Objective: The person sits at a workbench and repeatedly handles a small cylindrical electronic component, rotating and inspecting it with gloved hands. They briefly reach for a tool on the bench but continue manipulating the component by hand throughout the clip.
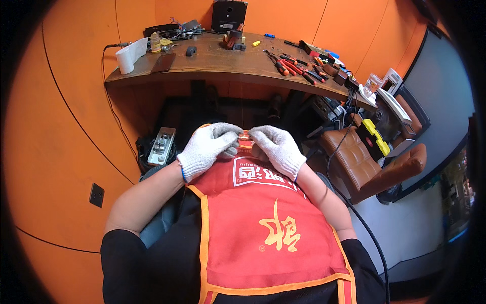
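Note:
Both my hands wear white knit gloves and are close together over my lap. My left hand (212, 147) is closed, its thumb and fingers pinched at one side of a small thing (244, 137) that is too small to name. From the other side my right hand (277, 147) pinches toward the same spot, fingers curled. A fine thread-like strand (242, 104) seems to run up from between the hands toward the table edge. Beneath them lies my red apron (268, 213) with orange trim, spread over my front and thighs.
Ahead stands a curved wooden table (217, 60). On it are red-handled pliers (291, 67), a white paper roll (129, 57), a clamp-like dark block (234, 39) and tangled electronic parts (174, 30). A brown leather chair (354, 152) is at right; a power strip (162, 146) lies left.

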Demonstrator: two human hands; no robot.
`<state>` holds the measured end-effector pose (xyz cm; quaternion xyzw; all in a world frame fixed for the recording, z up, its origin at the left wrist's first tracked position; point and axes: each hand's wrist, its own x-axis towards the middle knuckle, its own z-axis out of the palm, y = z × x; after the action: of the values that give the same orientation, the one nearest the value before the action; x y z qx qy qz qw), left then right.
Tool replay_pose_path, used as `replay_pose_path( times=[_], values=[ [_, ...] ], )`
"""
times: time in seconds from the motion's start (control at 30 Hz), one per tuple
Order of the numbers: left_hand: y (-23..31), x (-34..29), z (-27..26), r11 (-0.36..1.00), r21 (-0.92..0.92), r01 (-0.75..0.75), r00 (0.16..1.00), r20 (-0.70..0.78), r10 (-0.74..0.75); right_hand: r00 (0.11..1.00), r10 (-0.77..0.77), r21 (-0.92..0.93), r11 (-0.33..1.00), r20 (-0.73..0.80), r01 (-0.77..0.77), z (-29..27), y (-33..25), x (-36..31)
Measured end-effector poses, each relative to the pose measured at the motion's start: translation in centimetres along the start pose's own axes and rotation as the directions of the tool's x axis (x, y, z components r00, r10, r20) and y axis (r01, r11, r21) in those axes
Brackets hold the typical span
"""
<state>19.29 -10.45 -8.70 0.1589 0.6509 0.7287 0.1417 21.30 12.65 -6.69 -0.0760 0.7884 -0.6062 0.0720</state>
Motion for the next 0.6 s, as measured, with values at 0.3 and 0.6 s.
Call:
replay_pose_path(
  times=[0.3,0.6],
  values=[
    [0.2,-0.2,-0.4,0.972,-0.195,0.133,0.991,0.035,-0.129,0.904,-0.421,-0.216,0.892,-0.073,0.398,0.7,0.6,-0.1],
    [0.2,0.0,-1.0,0.987,-0.159,-0.036,0.999,0.003,0.037,0.966,-0.256,-0.071,0.965,-0.045,0.253,0.5,0.6,0.2]
  ],
)
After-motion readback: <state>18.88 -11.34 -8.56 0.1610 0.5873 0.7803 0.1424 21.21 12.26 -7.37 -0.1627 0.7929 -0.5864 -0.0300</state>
